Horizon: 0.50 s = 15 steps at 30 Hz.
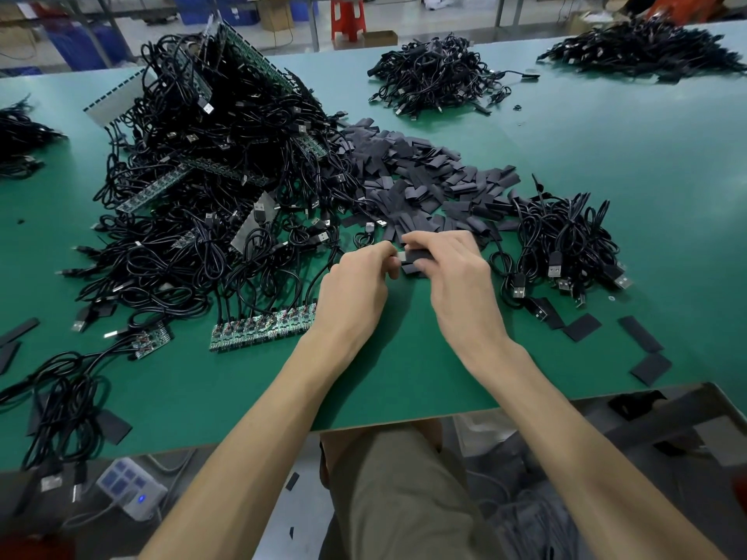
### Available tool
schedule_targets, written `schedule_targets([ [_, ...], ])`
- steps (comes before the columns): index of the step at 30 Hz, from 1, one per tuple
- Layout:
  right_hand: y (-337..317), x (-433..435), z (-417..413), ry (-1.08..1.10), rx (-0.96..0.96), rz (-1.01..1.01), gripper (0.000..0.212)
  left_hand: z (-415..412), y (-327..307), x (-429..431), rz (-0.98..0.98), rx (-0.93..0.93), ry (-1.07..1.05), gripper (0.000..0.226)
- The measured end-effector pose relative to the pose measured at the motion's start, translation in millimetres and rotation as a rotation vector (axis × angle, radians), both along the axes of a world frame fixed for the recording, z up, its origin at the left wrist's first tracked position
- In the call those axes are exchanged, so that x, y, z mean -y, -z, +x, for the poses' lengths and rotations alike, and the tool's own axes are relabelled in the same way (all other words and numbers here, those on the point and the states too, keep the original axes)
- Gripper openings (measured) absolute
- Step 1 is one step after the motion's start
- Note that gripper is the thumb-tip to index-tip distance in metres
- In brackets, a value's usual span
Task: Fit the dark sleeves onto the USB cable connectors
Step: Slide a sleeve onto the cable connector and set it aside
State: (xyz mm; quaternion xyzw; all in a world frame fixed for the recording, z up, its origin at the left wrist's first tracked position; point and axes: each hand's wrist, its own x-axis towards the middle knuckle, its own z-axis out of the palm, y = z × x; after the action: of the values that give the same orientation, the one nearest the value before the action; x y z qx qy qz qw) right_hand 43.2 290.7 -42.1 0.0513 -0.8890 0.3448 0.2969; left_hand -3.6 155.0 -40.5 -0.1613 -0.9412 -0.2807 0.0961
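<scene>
A dark sleeve (418,256) met a silver USB connector (402,255) between both hands, near the middle of the bench's (606,155) front edge. The right hand (456,276) gripped the sleeve and the left hand (355,284) pinched the connector. Just behind lay the loose sleeve pile (424,175), with the cable heap (202,175) toward the left edge.

Left forearm (258,430) and right forearm (566,430), both bare, reach forward and converge at the hands. Left hand (355,284): back uppermost, fingers curled, thumb and forefinger pinching a connector (401,255). Right hand (458,272): back uppermost, wrist bent inward, fingers curled over a dark sleeve (420,257). The two hands' fingertips nearly touch.
</scene>
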Motion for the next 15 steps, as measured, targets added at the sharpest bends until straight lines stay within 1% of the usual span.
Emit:
schedule_targets([
  [4,-0.4,0.7,0.7,-0.039,-0.014,-0.025,0.04,0.8,-0.4,-1.1,-0.006,0.003,0.01,0.027],
  [7,-2.0,0.5,0.8,0.009,-0.036,-0.081,0.041,2.2,-1.7,-1.5,0.043,0.002,0.016,0.025],
  [9,-2.4,-3.0,-2.2,0.045,0.018,-0.223,0.039,1.1,-2.7,-0.2,0.09,0.016,0.025,0.023],
  [12,-3.5,-10.2,-7.4,-0.037,0.172,-0.601,0.019,2.0,-5.6,1.7,0.149,0.039,0.077,0.026],
  [13,-2.5,-12.3,-8.6,-0.085,0.192,-0.671,0.012,3.2,-6.9,1.8,0.154,0.05,0.107,0.027],
  [15,-0.6,-12.9,-9.2,-0.147,0.17,-0.678,0.005,5.1,-8.3,2.1,0.146,0.051,0.147,0.026],
])
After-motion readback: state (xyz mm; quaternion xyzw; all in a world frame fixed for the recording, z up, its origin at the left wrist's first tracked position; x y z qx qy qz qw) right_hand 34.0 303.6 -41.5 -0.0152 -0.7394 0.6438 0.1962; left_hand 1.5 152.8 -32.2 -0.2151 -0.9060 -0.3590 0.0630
